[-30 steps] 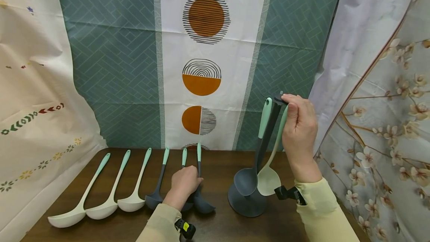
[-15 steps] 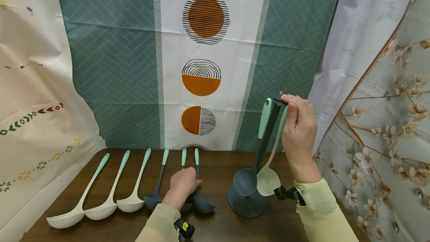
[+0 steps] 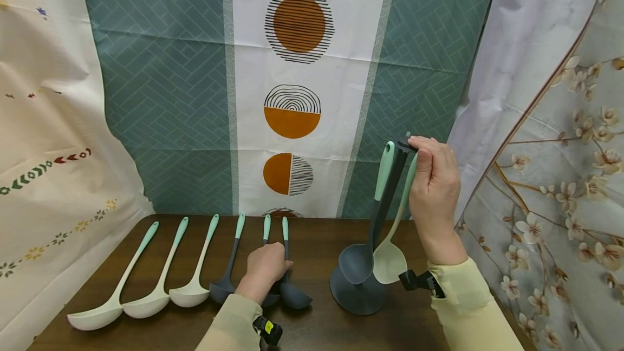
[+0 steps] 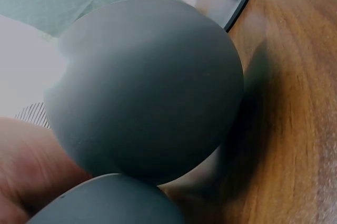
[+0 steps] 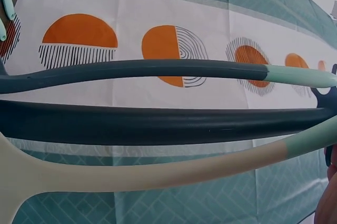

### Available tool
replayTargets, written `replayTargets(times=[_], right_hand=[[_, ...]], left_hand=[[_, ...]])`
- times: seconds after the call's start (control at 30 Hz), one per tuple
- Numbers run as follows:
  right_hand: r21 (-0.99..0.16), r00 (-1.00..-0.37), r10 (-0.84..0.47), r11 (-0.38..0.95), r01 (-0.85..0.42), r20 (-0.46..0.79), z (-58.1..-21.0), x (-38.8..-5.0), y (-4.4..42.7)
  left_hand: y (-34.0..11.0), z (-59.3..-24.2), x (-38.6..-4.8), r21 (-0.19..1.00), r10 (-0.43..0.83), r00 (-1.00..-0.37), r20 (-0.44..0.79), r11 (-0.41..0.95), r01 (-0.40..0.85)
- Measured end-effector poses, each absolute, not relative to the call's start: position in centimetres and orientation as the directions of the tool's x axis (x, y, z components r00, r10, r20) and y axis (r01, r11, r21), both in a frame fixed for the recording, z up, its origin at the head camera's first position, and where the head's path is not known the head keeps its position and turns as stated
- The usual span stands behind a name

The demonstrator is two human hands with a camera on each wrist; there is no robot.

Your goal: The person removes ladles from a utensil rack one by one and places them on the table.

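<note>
My left hand (image 3: 267, 264) grips the shaft of the rightmost dark grey ladle (image 3: 295, 296), which lies on the table with its mint handle end pointing away. In the left wrist view, that ladle's rounded bowl (image 4: 152, 87) fills the middle, and another dark bowl (image 4: 110, 203) shows below it. At the top of a dark utensil stand (image 3: 358, 299), my right hand (image 3: 436, 188) holds the rim with its fingertips. From the stand hang a dark grey ladle (image 3: 356, 263) and a cream ladle (image 3: 390, 262), both with mint handle ends.
Three cream ladles, the nearest to the left edge being one ladle (image 3: 97, 316), lie in a row on the brown wooden table (image 3: 195, 329). Two more dark ladles continue it, one (image 3: 229, 278) beside the left hand. Patterned cloth (image 3: 161, 96) hangs behind and at both sides.
The rightmost dark ladle's handle end has lowered and shifted slightly left, settling level with the row while my left hand keeps its grip. My right hand stays at the stand's top.
</note>
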State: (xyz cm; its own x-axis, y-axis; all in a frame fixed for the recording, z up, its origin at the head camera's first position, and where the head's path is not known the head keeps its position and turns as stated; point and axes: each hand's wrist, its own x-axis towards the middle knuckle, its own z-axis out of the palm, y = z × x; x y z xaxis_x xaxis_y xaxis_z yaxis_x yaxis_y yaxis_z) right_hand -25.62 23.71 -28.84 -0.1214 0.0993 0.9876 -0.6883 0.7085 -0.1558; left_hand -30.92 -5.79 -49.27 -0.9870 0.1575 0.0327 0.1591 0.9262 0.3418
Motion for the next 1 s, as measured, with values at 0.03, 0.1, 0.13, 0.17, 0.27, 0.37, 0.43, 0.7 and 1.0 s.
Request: replayTargets(times=[0.03,0.1,0.13,0.17,0.27,0.37,0.43,0.7,1.0], right_hand=[[-0.156,-0.122,0.099,0.709,-0.687,0.988,-28.8,-25.6,23.7],[-0.157,-0.121,0.102,0.709,-0.688,0.987,-28.8,-25.6,23.8],[-0.159,-0.121,0.104,0.709,-0.687,0.987,-28.8,-25.6,23.8],[-0.16,-0.121,0.105,0.709,-0.687,0.987,-28.8,-25.6,23.8],[-0.163,-0.12,0.11,0.708,-0.688,0.987,-28.8,-25.5,23.8],[-0.164,-0.12,0.112,0.707,-0.688,0.986,-28.8,-25.5,23.9],[-0.164,-0.118,0.115,0.707,-0.688,0.986,-28.8,-25.5,23.9],[-0.165,-0.121,0.113,0.712,-0.682,0.986,-28.8,-25.5,24.0],[-0.151,-0.115,0.099,0.703,-0.695,0.988,-28.7,-25.7,23.7]], left_hand=[[-5.8,-49.2,-30.9,0.34,0.158,-0.987,0.031,0.927,0.159],[-5.9,-49.2,-31.0,0.341,0.158,-0.987,0.025,0.927,0.157],[-5.9,-49.1,-31.1,0.344,0.157,-0.987,0.021,0.926,0.154],[-5.9,-49.1,-31.1,0.347,0.156,-0.987,0.024,0.925,0.154],[-6.0,-48.8,-31.1,0.359,0.146,-0.989,0.027,0.922,0.146],[-6.1,-48.1,-30.9,0.371,0.138,-0.989,0.057,0.917,0.149],[-6.1,-47.5,-30.7,0.38,0.134,-0.988,0.081,0.912,0.155],[-5.6,-44.8,-29.6,0.406,0.144,-0.972,0.186,0.89,0.209],[-4.2,-41.8,-27.5,0.389,0.181,-0.918,0.353,0.864,0.32]])
